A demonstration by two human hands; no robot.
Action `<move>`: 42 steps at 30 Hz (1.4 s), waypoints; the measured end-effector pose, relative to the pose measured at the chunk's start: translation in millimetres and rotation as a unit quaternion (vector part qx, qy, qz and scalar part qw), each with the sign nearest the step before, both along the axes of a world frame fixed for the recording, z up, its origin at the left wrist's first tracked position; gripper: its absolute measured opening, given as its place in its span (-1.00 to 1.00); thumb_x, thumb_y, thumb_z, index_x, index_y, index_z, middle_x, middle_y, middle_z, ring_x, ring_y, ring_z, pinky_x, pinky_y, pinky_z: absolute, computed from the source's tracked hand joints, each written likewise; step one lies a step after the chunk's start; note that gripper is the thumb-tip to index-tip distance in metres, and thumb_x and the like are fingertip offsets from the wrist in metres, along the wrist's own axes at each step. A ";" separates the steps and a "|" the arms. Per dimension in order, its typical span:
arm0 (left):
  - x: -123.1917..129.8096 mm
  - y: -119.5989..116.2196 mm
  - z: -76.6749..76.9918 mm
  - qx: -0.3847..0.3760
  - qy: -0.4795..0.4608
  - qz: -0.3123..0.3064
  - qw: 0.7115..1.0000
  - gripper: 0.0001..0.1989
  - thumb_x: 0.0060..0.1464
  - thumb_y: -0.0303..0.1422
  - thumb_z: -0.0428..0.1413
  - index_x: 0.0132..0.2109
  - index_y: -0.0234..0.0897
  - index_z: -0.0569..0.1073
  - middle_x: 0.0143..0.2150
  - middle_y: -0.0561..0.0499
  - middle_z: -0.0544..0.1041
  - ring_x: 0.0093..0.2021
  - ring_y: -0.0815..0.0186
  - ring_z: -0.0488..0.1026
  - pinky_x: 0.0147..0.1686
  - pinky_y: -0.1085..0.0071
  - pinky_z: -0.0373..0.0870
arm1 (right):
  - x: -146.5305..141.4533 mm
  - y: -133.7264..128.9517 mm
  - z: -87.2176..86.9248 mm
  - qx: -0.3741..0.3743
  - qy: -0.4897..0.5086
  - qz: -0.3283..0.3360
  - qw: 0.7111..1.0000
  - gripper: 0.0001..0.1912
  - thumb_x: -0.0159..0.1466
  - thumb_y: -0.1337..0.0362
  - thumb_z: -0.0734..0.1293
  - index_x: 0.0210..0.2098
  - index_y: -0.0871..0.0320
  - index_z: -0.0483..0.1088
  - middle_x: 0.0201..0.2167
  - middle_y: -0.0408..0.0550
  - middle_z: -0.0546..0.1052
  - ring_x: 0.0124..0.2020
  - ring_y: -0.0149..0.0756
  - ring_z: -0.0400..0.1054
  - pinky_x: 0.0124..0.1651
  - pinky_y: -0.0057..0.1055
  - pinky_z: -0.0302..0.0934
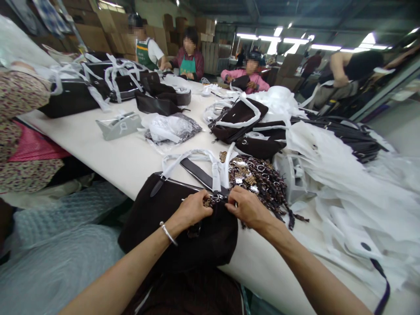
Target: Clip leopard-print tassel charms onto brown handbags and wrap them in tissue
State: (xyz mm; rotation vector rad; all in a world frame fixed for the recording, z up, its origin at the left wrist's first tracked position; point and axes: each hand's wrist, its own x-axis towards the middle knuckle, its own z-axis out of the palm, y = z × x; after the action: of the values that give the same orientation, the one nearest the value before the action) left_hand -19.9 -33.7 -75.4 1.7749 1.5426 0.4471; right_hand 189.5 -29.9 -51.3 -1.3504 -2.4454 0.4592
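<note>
Left hand (pixel 197 208): pinching a small brown-and-gold charm (pixel 207 202) beside a metal ring (pixel 215 199); silver bangle (pixel 168 234) on my wrist.
Right hand (pixel 244 205): fingers curled near that ring; I cannot tell what they grip.
Dark bag (pixel 210 245): right in front of me, under both my hands, at the near edge of the tabletop (pixel 114 157), its handles (pixel 215 175) wrapped in white.
Bubble wrap (pixel 62 267): rolled, at my left.
Charm pile (pixel 259 179): tangled, just beyond my right hand.
Grey dispenser (pixel 292 179): right beside that pile.
White sheets (pixel 354 183): heaped to my right.
Finished-looking bags (pixel 241 113): grouped past the pile.
Co-workers (pixel 142 52): three, across the far side.
</note>
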 end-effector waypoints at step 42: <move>-14.4 10.1 -21.2 -0.170 -0.292 -0.023 0.941 -0.69 -0.21 -0.47 0.22 -0.22 -0.31 0.40 -0.43 0.14 0.42 -0.47 0.42 0.33 -0.44 0.46 0.33 | -29.3 -19.9 -31.3 0.020 0.183 -0.039 0.982 -0.88 0.23 0.44 0.36 -0.43 0.15 0.42 -0.34 -0.09 0.45 -0.31 -0.33 0.36 -0.18 -0.41 0.24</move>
State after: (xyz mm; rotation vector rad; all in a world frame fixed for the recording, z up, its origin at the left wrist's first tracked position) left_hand -34.3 -23.6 -96.7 1.2548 1.0765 0.5802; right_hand 160.3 -49.8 -82.6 -1.2171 -2.0840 0.5782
